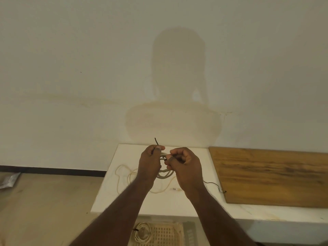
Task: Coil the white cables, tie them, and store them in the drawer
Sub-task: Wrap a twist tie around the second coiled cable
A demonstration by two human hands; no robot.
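Observation:
Both my hands are raised over the white counter (177,201). A coiled white cable (164,174) hangs between them. My left hand (150,166) pinches one end of a dark twist tie (156,141), which sticks up above the fingers. My right hand (184,166) pinches the tie's other end next to the coil. A loose white cable (124,174) lies spread on the counter beneath, its plug (174,189) near my right wrist. Below the counter's front edge a tied white coil (142,231) lies in the open drawer's woven basket (166,233).
A wooden board (275,176) lies on the counter to the right, with a thin dark tie (215,186) at its left edge. The wall stands close behind the counter. At far left a grey packet (9,180) is on the floor.

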